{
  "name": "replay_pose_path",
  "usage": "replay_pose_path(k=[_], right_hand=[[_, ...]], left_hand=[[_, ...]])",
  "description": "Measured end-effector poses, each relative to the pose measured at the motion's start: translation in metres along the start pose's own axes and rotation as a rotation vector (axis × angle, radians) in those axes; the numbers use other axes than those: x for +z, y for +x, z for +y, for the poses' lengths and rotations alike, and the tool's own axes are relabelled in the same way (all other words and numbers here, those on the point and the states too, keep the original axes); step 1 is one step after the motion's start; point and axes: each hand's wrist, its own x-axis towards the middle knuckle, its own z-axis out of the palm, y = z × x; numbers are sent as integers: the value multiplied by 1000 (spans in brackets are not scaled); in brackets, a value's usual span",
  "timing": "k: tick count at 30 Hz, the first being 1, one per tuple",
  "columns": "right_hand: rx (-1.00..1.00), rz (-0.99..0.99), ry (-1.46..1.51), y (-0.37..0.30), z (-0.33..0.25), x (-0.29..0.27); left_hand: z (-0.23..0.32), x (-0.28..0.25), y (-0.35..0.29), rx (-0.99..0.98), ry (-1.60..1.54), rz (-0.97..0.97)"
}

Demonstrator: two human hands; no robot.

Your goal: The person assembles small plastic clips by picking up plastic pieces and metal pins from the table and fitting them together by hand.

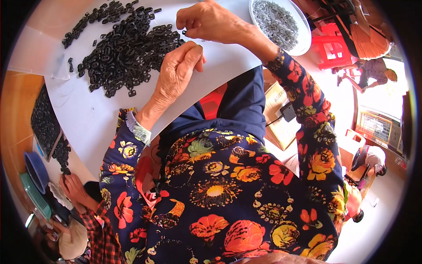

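Holds left hand [180, 66] up over the near edge of the white table [70, 97], knuckles upward, with fingers folded into a narrow, loose fist; impossible to tell a full grip from an empty one. Extends right hand [213, 22] farther in from the same edge, in a floral sleeve [307, 92], bending the wrist and crooking the fingers narrowly leftward. Shows one small black piece [183, 32] just beside the right fingertips; impossible to tell a held piece from a loose one. In count: two hands near each other but apart; one large heap of black pieces [118, 55], too many to number, in the middle of the table and to the left of both hands; one curving trail [99, 15] toward the far edge. At the right end, one white bowl [306, 33] of clear pieces [277, 26], likewise uncountable. Past the left edge, one more batch [45, 116] of black pieces, a co-worker's two hands [74, 191] near its lower end, one blue basket [37, 171] and one green basket [35, 198].
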Motion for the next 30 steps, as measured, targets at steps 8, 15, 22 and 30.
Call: replay_pose_path(k=[8,15,22,30], right_hand=[[203,149,422,-46,-15,6],[245,277,396,-72,-27,19],[36,351,-178,-42,12,-21],[1,35,-290,-8,34,-26]], left_hand=[[-6,7,1,-21,-262,130],[-2,5,0,-37,-165,87],[-1,3,-1,-12,-104,66],[5,4,-2,-31,-55,47]])
